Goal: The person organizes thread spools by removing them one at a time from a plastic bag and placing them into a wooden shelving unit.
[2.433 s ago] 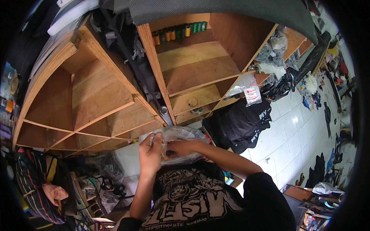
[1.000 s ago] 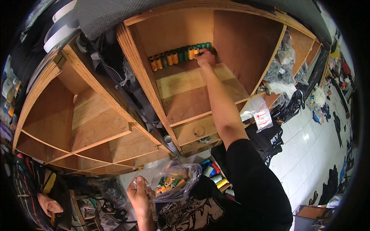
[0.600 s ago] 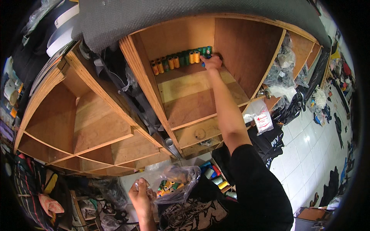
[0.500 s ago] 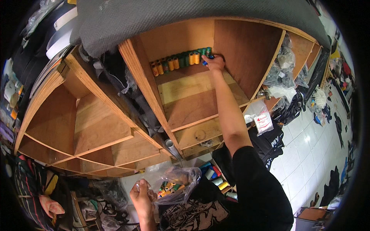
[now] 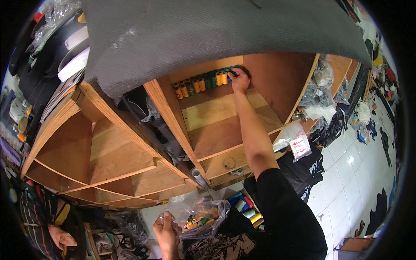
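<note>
My right hand [image 5: 240, 81] reaches deep into an upper wooden compartment, at the right end of a row of thread spools [image 5: 201, 85]. Its fingers are closed round a dark spool [image 5: 234, 73], mostly hidden by the hand. Yellow and green spools stand upright side by side along the compartment's back. Low in front of me, my left hand [image 5: 166, 229] pinches the edge of a clear plastic bag [image 5: 223, 216]. Inside that bag lie several loose yellow, orange and green spools [image 5: 200, 222].
The wooden shelf unit [image 5: 171, 125] has more compartments at the left. A grey textured sheet [image 5: 208, 34] hangs over its top. Large thread cones [image 5: 248, 213] lie in a box below. Plastic bags [image 5: 318, 80] fill the right-hand compartment, and a white packet [image 5: 300, 145] hangs near it.
The view has tilted, so the shelf sits lower in the picture and more of the grey sheet shows. My right hand stays at the row's right end; my left still grips the bag.
</note>
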Available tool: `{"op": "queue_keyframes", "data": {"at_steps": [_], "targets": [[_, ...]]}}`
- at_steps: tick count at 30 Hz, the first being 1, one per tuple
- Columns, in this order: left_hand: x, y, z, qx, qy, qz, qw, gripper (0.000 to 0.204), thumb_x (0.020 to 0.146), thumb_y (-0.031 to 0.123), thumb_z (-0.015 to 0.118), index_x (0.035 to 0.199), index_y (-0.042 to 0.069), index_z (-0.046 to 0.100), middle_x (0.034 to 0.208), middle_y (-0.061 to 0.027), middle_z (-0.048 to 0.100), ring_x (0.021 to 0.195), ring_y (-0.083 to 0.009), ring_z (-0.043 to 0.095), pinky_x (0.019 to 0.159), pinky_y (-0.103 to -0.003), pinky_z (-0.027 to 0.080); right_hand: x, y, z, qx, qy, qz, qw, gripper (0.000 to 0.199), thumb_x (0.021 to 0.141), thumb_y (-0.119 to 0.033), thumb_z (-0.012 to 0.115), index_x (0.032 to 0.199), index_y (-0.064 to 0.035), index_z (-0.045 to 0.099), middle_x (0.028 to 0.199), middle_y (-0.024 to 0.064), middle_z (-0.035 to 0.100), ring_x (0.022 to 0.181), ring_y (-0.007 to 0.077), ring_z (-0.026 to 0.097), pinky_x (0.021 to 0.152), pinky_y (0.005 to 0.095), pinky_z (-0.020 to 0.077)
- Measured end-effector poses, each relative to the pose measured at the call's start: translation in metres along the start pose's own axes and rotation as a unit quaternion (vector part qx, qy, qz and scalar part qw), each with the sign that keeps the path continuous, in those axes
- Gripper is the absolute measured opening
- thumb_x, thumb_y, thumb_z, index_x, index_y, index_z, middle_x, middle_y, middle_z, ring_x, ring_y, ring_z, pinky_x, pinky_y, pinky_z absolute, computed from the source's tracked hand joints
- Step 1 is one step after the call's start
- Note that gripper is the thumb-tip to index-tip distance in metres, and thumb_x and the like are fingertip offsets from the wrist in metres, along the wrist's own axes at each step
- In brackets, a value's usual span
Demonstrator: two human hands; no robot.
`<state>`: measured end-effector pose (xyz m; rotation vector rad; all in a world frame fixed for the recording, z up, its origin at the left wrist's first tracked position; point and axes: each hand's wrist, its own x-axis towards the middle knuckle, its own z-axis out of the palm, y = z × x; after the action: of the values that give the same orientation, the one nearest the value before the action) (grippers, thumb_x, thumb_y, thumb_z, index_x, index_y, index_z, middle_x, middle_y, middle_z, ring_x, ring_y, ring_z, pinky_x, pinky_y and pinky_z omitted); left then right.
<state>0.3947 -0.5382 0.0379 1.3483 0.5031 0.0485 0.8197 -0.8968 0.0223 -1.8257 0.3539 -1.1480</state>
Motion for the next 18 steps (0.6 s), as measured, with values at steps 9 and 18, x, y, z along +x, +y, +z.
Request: {"op": "queue_keyframes", "data": {"at_steps": [9,18], "targets": [[0.004,0.003,-0.005,0.005,0.001,-0.006,1.0,0.029,0.09,0.025,0.051,0.069,0.007,0.046,0.044,0.0021,0.035,0.033,-0.0065,0.032,0.032,-0.022,0.026,0.008,-0.014,-0.006,-0.065,0.013,0.063,0.996,0.031,0.074,-0.013,0.057,0.104,-0.0067,0.061,0.091,0.018,0.063,0.089,0.0323,0.061,0.078,0.0391,0.048],[0.007,0.007,-0.007,0.012,0.001,0.001,1.0,0.028,0.091,0.024,0.05,0.069,0.007,0.046,0.045,0.0038,0.032,0.033,-0.0053,0.03,0.031,-0.022,0.023,-0.003,-0.002,-0.003,-0.034,-0.036,0.027,0.998,0.023,0.067,-0.006,0.063,0.09,-0.0044,0.066,0.085,0.0137,0.066,0.082,0.0259,0.064,0.076,0.0338,0.0502]]}}
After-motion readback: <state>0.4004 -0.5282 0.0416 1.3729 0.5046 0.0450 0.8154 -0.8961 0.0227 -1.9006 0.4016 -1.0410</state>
